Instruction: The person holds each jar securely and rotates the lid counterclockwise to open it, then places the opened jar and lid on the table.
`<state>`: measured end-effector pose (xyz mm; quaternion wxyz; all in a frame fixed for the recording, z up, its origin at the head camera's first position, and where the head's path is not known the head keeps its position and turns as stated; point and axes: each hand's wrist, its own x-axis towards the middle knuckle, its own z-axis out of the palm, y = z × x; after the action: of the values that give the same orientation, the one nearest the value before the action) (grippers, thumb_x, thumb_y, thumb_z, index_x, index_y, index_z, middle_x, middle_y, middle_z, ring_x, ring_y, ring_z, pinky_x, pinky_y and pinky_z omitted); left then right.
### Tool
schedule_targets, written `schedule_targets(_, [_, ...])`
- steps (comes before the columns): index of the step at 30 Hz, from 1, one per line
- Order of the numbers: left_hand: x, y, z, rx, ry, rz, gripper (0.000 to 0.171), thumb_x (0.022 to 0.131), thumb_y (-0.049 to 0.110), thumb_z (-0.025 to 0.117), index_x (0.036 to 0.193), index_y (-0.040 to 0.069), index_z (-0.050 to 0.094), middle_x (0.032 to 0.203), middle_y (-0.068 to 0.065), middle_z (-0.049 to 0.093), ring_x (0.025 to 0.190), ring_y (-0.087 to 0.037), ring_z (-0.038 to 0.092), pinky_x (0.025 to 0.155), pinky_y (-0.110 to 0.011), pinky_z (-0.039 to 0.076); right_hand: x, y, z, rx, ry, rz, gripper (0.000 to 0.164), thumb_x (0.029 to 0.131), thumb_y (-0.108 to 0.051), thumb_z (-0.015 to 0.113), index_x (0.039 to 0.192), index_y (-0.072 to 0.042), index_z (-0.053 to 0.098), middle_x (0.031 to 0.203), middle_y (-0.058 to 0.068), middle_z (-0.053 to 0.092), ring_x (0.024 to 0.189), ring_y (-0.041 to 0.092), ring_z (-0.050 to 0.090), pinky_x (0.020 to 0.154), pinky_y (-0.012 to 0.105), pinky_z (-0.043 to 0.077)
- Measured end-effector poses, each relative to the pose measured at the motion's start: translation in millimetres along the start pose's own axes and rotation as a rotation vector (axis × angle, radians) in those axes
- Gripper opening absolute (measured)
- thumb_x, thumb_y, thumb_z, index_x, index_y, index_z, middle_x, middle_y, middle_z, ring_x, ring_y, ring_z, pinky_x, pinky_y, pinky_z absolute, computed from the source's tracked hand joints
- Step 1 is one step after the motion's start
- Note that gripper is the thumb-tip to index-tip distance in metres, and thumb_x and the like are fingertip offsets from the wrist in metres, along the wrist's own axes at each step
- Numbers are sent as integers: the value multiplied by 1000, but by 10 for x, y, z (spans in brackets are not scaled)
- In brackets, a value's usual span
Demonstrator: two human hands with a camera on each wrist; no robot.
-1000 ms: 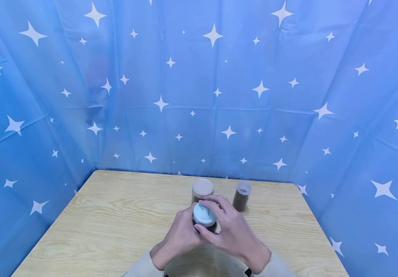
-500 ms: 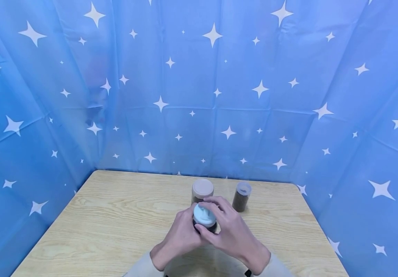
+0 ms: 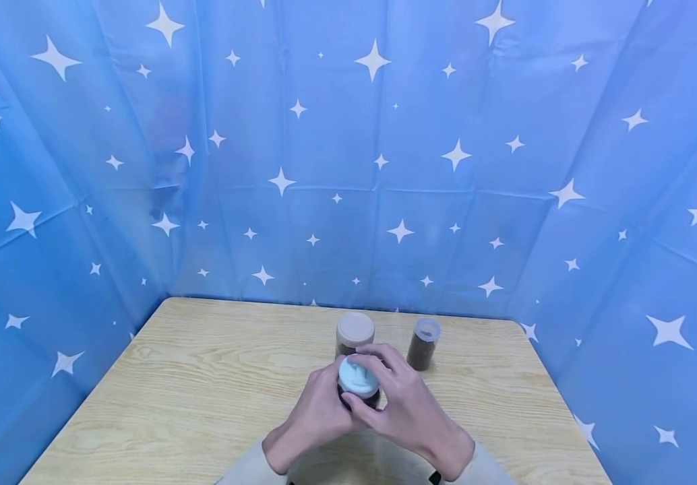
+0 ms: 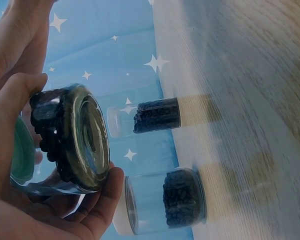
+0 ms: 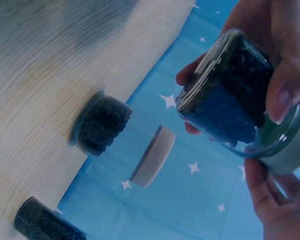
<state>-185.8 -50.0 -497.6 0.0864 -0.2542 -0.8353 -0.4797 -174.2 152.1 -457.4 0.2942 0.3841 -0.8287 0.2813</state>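
Both hands meet round a clear jar (image 4: 65,135) with dark, lumpy contents and a pale blue-green lid (image 3: 358,377). My left hand (image 3: 321,404) grips the jar's body, its thumb and fingers wrapped round the side in the left wrist view. From the right, my right hand (image 3: 406,401) holds the lid's edge with curled fingers and thumb. The jar is held above the table, its base facing the tabletop; dark pieces cling inside near that base. In the right wrist view, the lid (image 5: 287,157) is on the jar's mouth, above the contents.
Just behind the held jar stands a wide clear jar (image 3: 355,331) with a whitish lid and dark pieces. A narrower clear-topped jar (image 3: 423,347), also part filled, is to its right. The wooden table (image 3: 203,384) ends at a blue star-patterned curtain (image 3: 336,148).
My right fingers have shifted slightly at the lid, and the raised mark on its top sits at a different angle. The hands and jars otherwise stay in place.
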Motion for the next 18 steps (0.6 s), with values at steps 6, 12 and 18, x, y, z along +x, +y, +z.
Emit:
schedule_targets(6, [-3, -10, 0, 1, 5, 16, 65, 83, 24, 101, 139, 16, 71, 118, 4, 83, 103, -6, 78, 88, -27, 66, -9, -14, -7, 31, -28, 36, 48, 102, -30, 93, 144, -18, 73, 148, 3, 70, 132, 21, 75, 106, 31, 66])
schedule_targets(12, [-8, -6, -14, -18, -16, 0, 65, 83, 25, 102, 140, 18, 70, 118, 4, 82, 103, -6, 78, 89, -27, 66, -7, -13, -21, 63, -50, 56, 48, 102, -28, 93, 144, -19, 72, 149, 3, 69, 133, 22, 74, 104, 40, 69])
schedule_targets(18, [-11, -1, -21, -15, -29, 9, 64, 82, 22, 100, 139, 17, 69, 118, 4, 82, 103, -5, 77, 89, -27, 66, -13, 21, -36, 102, -70, 45, 49, 101, -27, 94, 144, -19, 72, 149, 2, 69, 136, 20, 72, 111, 32, 65])
